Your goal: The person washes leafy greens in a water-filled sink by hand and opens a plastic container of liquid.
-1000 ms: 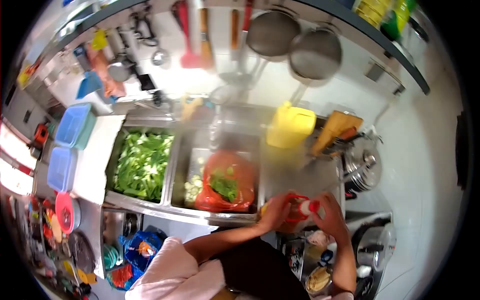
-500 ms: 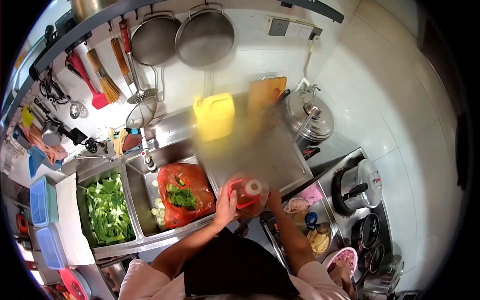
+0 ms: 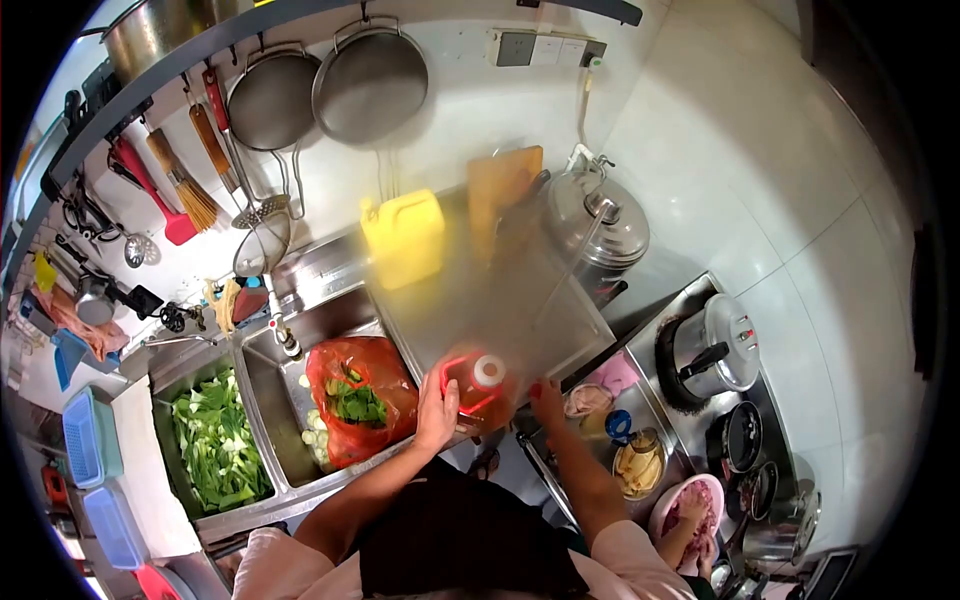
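My left hand (image 3: 437, 408) is closed around the red handle of a clear plastic jug (image 3: 485, 412), which stands upright at the front edge of the steel counter. The jug's round whitish mouth (image 3: 489, 371) faces up toward me. Just right of the jug is my right hand (image 3: 548, 404), apart from it, with its fingers pinched on a small red piece that looks like a cap (image 3: 536, 389). A smear on the lens blurs the area around the jug. Left of it, a red plastic bag (image 3: 385, 438) with green leaves lies in the sink.
Chopped greens (image 3: 222, 440) fill the left sink basin. Behind the jug stand a yellow jerrycan (image 3: 403, 238), a wooden board (image 3: 500, 190) and a steel pot (image 3: 597, 225). At right are a pressure cooker (image 3: 722, 342) and another person's hand (image 3: 692, 508) in a pink bowl of meat (image 3: 665, 500).
My right hand has drawn slightly away from the jug, and red now shows at its fingertips. The view has shifted a little. Another person's hand now reaches into the meat bowl.
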Available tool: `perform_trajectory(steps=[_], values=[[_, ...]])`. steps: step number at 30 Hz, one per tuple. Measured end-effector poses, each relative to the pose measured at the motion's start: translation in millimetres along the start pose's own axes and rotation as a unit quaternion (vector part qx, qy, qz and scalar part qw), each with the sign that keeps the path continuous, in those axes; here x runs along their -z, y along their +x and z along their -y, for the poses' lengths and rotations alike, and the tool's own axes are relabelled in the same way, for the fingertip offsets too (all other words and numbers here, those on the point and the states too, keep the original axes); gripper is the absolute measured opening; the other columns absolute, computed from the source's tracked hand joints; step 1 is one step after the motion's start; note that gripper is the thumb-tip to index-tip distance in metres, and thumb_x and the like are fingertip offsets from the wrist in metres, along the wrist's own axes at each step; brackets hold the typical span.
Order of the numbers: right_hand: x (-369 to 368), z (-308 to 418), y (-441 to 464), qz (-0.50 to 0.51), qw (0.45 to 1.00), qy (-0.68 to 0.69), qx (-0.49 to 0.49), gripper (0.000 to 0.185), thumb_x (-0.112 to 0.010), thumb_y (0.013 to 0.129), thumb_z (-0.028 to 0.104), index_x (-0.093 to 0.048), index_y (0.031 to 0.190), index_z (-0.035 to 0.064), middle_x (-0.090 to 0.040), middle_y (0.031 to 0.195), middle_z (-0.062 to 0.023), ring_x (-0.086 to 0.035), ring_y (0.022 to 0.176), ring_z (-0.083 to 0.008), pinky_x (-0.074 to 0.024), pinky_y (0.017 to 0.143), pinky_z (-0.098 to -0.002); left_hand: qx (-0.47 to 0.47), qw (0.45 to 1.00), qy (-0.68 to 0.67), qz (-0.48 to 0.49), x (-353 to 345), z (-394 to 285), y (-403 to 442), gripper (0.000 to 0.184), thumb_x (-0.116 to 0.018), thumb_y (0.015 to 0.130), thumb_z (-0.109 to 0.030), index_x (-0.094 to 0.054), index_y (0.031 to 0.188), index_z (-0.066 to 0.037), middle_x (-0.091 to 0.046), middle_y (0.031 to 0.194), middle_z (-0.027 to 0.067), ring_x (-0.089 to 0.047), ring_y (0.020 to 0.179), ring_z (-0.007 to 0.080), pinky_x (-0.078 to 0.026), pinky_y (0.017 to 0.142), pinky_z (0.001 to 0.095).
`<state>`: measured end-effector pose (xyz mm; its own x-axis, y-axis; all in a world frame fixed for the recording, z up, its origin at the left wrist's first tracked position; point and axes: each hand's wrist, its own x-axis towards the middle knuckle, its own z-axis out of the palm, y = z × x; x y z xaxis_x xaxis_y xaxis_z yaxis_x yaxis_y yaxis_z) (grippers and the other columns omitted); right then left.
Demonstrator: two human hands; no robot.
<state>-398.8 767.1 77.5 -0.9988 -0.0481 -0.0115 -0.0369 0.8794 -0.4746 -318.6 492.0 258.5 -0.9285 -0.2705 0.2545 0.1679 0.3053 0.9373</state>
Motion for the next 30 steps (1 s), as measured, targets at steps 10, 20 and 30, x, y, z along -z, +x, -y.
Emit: perform_trajectory(steps=[10,20,30], values=[[180.9,231.6,-76.8,-0.116,0.951,0.23,0.169,0.013,-0.06,0.082,0.009,-0.061,0.095,0.0038,-0.064,0.095,-0.0138,-0.063,0.083,-0.0337,-0.0512,0.071,-0.0412,0.063,0.993,-0.097,0.018,1.6,11.0,-2.6,0.039,-0.048,0.097,-0.02,-0.044,0.132,-0.002,-0.049,0.125,0.0178,-0.046,0.121,0.0289,-0.035,0.103,0.035],[151.7,293.1,-69.3,0.036,0.978,0.104,0.18,0.035,-0.062,0.083,0.032,-0.057,0.102,0.0032,-0.065,0.086,-0.0194,-0.063,0.08,-0.0373,-0.0498,0.072,-0.0444,0.242,0.945,-0.22,0.012,39.3,97.4,-17.8,0.045,-0.043,0.1,-0.034,-0.055,0.123,0.003,-0.06,0.119,0.0128,-0.054,0.111,0.0204,-0.04,0.096,0.0305],[221.4,279.5,-93.0,0.121,0.929,0.343,-0.064,0.038,-0.068,0.085,0.033,-0.067,0.091,-0.0039,-0.058,0.07,-0.0017,-0.049,0.067,-0.0077,-0.0391,0.06,-0.0242,0.395,0.881,-0.201,0.167,15.5,224.4,-59.5,0.044,-0.046,0.097,-0.038,-0.059,0.12,-0.003,-0.063,0.115,0.0113,-0.059,0.102,0.0254,-0.046,0.088,0.0362]])
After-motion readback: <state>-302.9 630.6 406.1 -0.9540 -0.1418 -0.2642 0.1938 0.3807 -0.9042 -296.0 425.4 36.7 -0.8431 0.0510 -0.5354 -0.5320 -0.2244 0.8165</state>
